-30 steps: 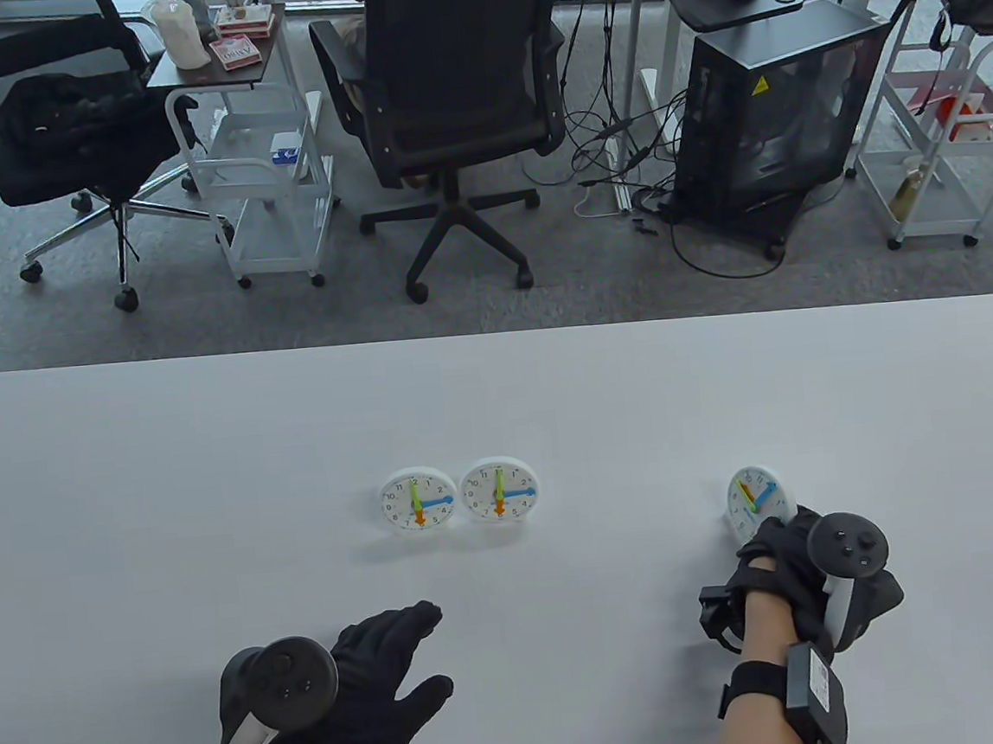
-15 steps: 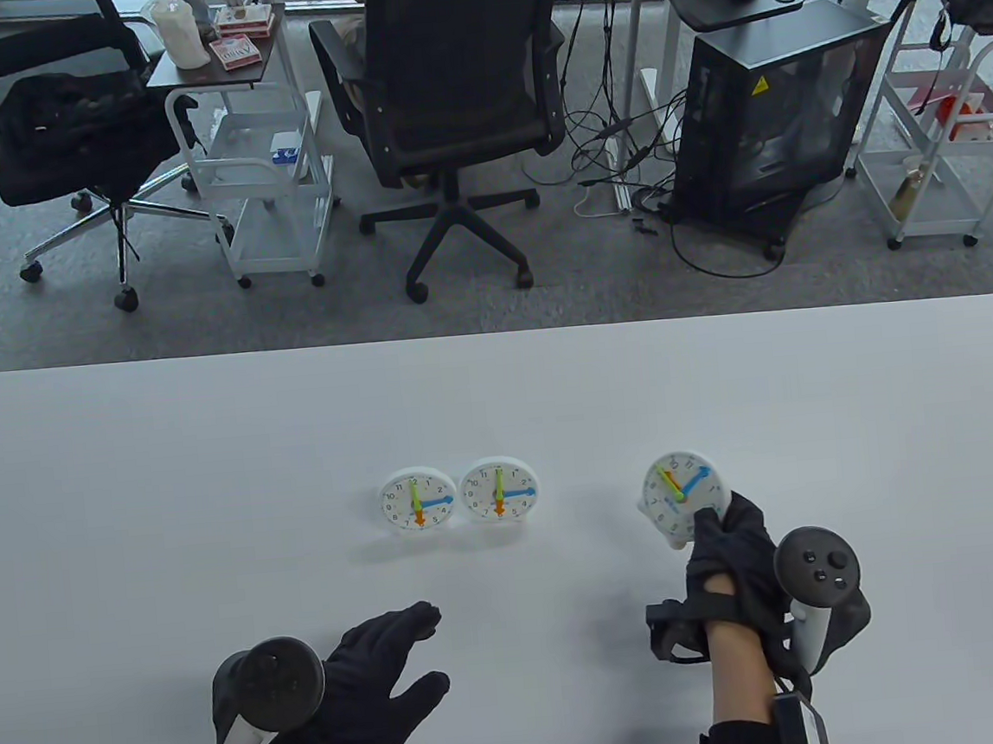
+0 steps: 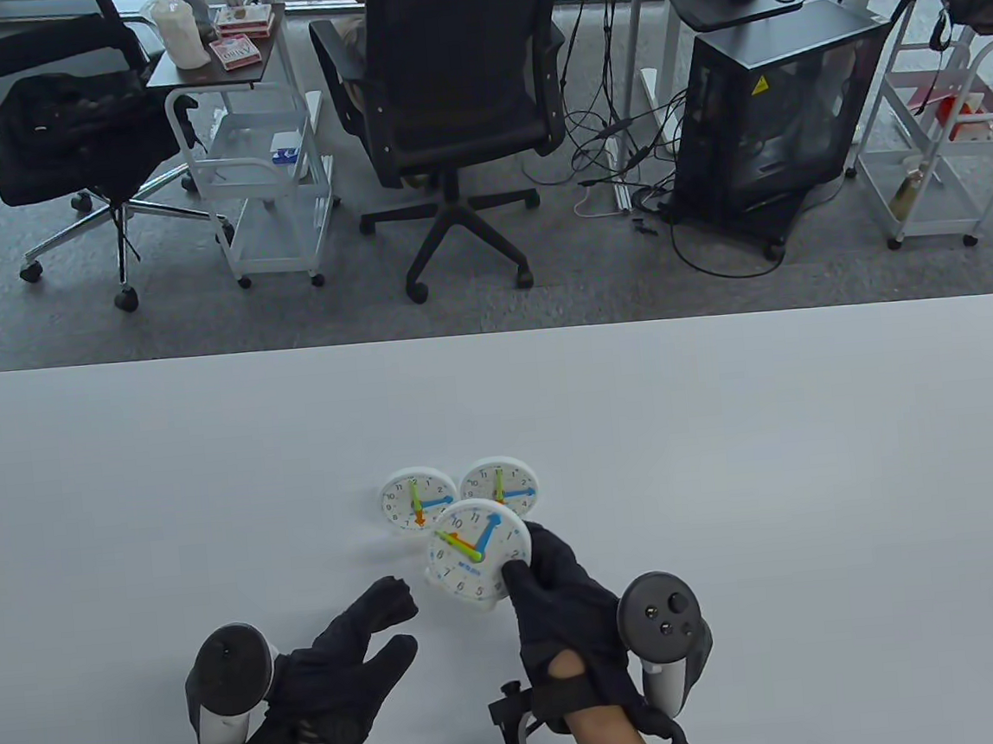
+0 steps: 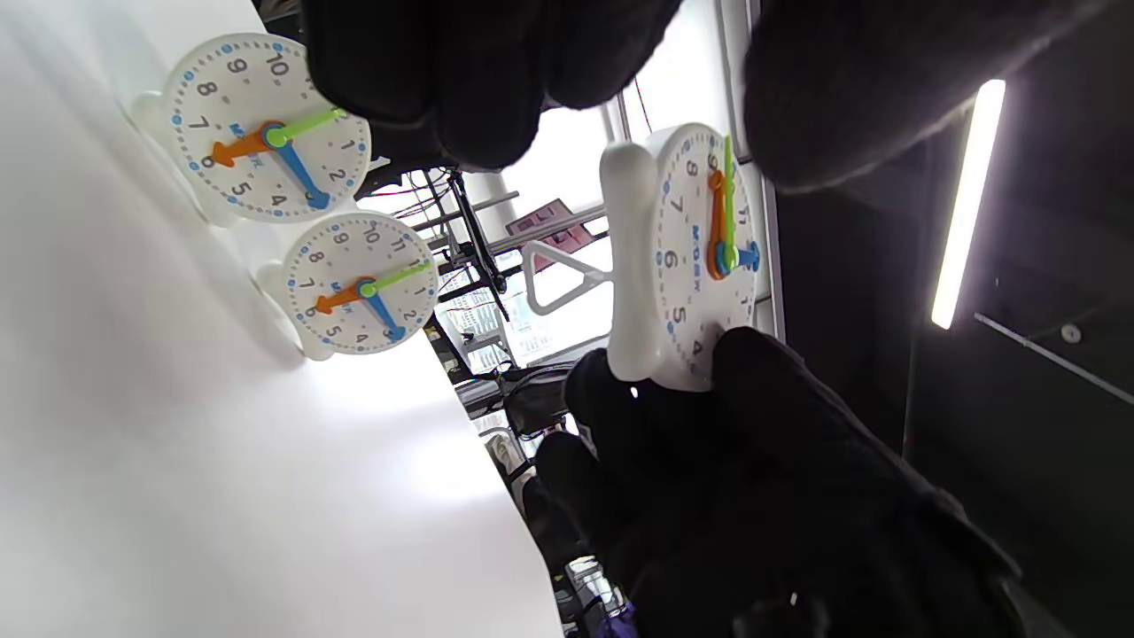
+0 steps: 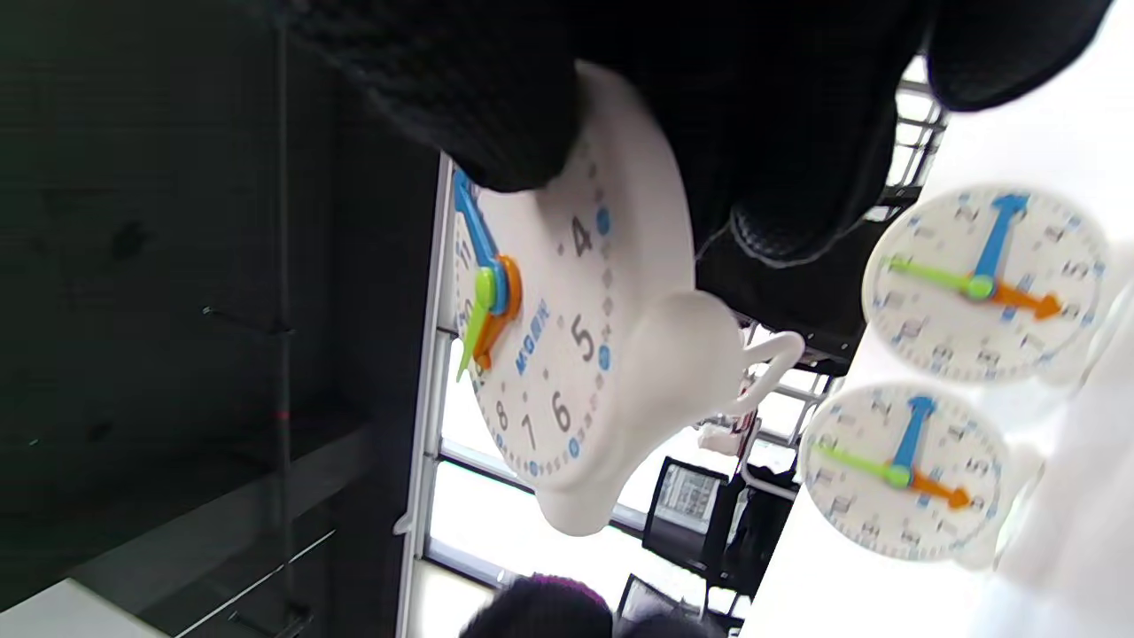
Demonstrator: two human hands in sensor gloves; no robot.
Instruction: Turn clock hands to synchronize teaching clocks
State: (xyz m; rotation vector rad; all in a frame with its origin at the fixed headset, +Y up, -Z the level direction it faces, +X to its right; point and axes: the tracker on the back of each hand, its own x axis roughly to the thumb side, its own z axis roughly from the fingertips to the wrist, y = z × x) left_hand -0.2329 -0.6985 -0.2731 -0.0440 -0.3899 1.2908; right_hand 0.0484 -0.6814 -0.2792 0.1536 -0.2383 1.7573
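Held clock: is travelling leftward from the table's right side, where it was a second ago; now raised in front of the two standing clocks and overlapping their lower edges in the table view.
Clock attitude: is tilting, dial now facing up toward the table camera and appearing larger than before.
Right hand: is carrying the clock inward by its lower right edge, thumb on the dial, now near the table's middle.
Left hand: is shifting slightly forward, fingers curling more than before, now near the held clock.
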